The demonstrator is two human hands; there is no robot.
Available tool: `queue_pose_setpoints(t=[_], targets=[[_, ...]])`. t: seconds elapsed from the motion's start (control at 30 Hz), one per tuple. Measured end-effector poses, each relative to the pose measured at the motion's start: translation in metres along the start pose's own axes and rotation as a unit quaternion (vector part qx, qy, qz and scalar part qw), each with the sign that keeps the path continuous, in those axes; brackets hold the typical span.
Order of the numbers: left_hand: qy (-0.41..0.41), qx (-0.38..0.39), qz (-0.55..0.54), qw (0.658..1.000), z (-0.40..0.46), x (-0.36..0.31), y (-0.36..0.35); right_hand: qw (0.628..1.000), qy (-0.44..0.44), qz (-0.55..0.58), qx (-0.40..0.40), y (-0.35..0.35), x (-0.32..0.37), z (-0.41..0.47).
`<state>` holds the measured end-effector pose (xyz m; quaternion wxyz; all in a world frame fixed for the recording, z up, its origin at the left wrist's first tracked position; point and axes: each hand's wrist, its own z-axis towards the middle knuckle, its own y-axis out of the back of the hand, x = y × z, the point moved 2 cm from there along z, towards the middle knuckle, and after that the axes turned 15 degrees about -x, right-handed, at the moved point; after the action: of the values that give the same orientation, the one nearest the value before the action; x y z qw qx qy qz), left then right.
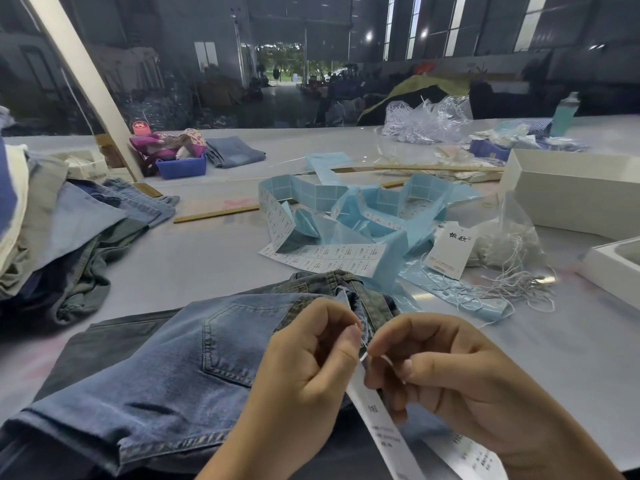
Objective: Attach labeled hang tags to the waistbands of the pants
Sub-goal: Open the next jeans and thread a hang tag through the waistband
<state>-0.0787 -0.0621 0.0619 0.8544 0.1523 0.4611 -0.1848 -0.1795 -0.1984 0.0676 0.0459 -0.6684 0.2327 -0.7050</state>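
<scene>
The hang tag (375, 424) is a long white card with small print, and it hangs edge-on between the two hands, low in the middle of the view. Its upper end is at the waistband (349, 285) of the blue jeans (194, 362), which lie folded on the grey table (194, 258) directly in front of the person, back pocket up. A thin white string (365, 355) goes from the top of the tag to the fingertips.

The left hand (308, 372) has its fingers curled, and thumb and forefinger pinch the string close to the tag's top, just beside the belt loop area. The right hand (450, 382) is also curled and pinches the other part of the string, nearly touching the left hand. A second white tag seems to lie under the right wrist, but it is partly hidden.

I judge that the step in hand is the fastening of the string, after it is passed through the waistband or a loop; whether it is really through the loop, I cannot tell, because the fingers cover this place. The next move probably calls for pulling the string tight or closing a knot, with small and exact finger work and without tearing the tag's hole.

Further out, just beyond the jeans, lie folded blue label sheets (346, 209), one loose hang tag (450, 251) and a bundle of white strings (512, 282). At the left there is a pile of other pants (69, 233), and at the right white boxes (571, 192).
</scene>
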Motion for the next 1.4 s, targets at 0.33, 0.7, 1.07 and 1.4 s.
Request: queue_pose_setpoints(t=[0.33,0.7,1.07,1.4], targets=[[0.022,0.012,-0.004,1.0,-0.006,0.01,0.012,0.998,-0.003,0.008,-0.061,-0.005,-0.002,0.002],[0.036,0.082,-0.002,0.996,0.003,0.013,0.014,0.99,0.006,-0.108,-0.088,-0.018,0.004,0.014],[-0.027,0.094,0.154,0.983,0.007,0.017,0.026,0.987,0.03,-0.134,-0.089,-0.032,-0.002,0.025],[0.031,0.076,0.108,0.991,0.006,0.023,0.029,0.985,0.041,-0.138,-0.09,-0.021,-0.006,0.014]])
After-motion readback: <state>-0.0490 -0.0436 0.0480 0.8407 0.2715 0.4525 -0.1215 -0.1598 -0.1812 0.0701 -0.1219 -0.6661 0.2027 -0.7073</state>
